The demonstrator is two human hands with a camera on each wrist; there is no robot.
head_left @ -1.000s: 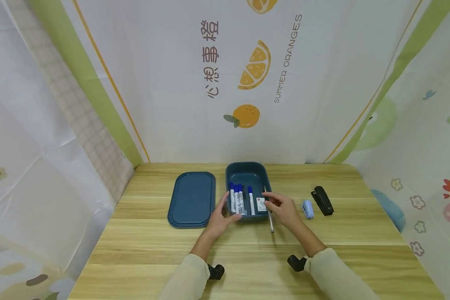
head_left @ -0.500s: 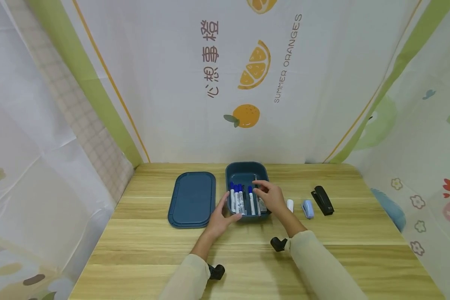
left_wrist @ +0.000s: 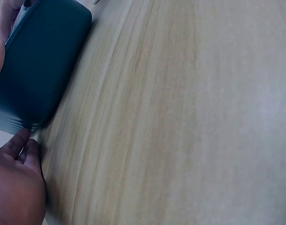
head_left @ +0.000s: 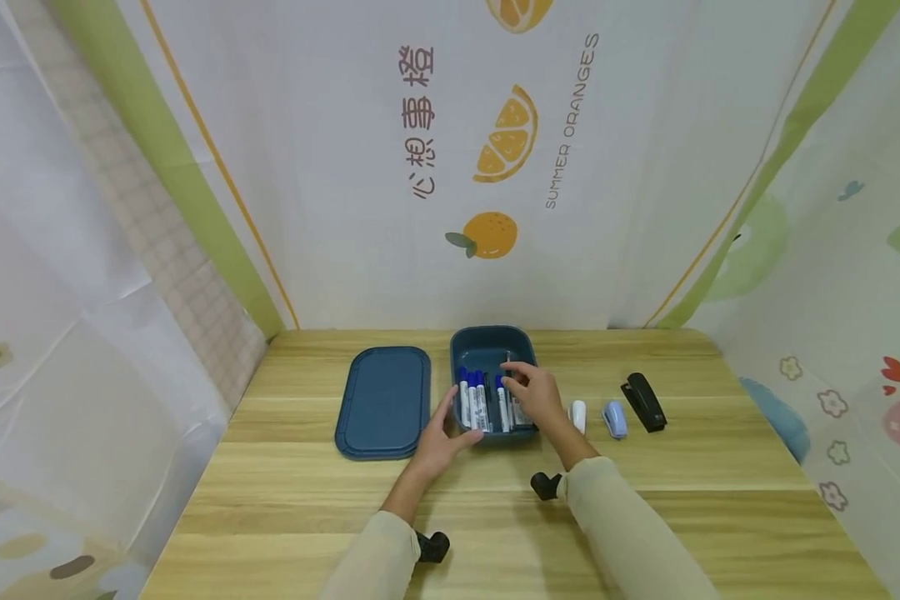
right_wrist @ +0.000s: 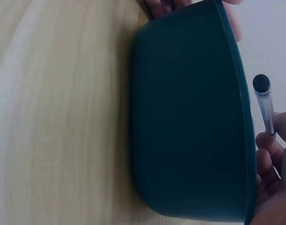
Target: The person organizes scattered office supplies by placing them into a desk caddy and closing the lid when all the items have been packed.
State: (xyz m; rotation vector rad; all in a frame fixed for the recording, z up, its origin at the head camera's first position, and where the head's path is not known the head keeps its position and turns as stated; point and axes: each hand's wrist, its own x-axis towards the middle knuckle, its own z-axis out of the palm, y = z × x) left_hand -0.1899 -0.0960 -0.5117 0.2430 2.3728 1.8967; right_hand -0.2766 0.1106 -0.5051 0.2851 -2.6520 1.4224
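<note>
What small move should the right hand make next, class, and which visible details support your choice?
Probably lower the pen fully into the blue box and release it: the right hand pinches it with one end above the rim, markers lie inside, and the left hand touches the box, perhaps steadying it.

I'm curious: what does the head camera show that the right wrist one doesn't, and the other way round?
Only the head view shows the lid, blue-capped markers and black stapler.

Only the right wrist view shows the pen close up, its dark round end facing the camera.

Both share the box, right hand, left hand and wooden table.
</note>
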